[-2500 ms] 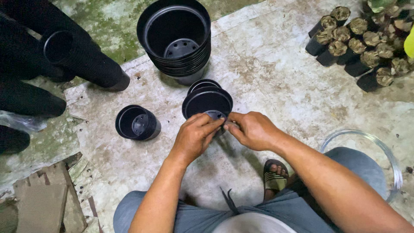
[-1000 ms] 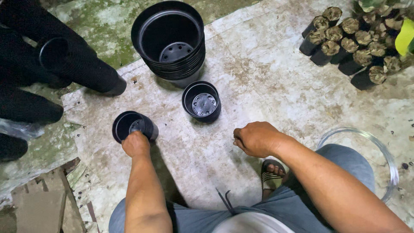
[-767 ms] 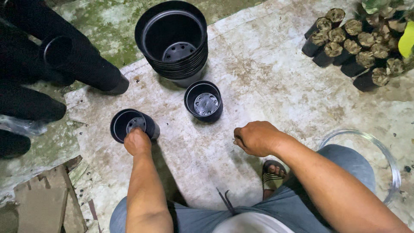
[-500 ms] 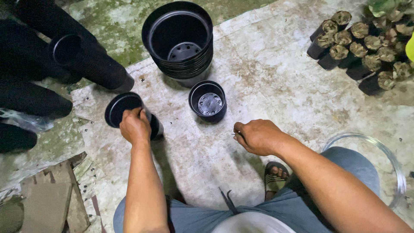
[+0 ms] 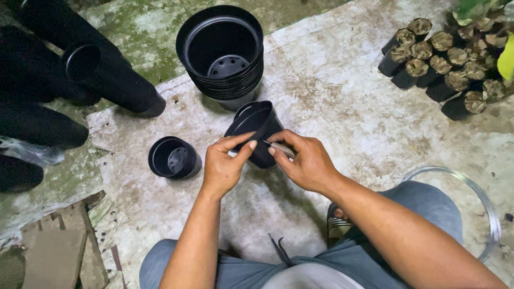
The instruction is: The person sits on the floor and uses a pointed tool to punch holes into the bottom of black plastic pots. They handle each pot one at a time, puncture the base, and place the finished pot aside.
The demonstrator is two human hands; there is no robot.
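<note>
Left hand [image 5: 224, 167] back at tilted pot [image 5: 256, 131]; right hand [image 5: 305, 163] pinching wire [image 5: 278, 148].

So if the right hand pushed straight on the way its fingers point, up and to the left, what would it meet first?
The right hand, holding a thin metal pin, would first meet the tilted small black plastic pot held by the left hand; it looks nearly touching already, though depth is unclear.
</note>
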